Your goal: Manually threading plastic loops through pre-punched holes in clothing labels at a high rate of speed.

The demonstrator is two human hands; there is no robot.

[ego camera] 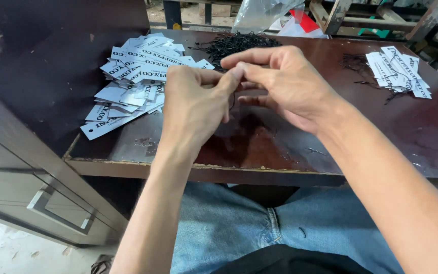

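My left hand and my right hand meet above the dark brown table, fingertips pinched together. A thin black string hangs between them; whether a tag is also held is hidden behind the left hand. A heap of white paper tags with black print lies on the table to the left of my hands. Behind my hands sits a pile of black strings. A smaller stack of white tags with black strings on them lies at the far right.
A grey cabinet with a metal handle stands to the left, below the table's edge. Clear plastic bags and wooden frames are behind the table. My legs in blue jeans are under the front edge.
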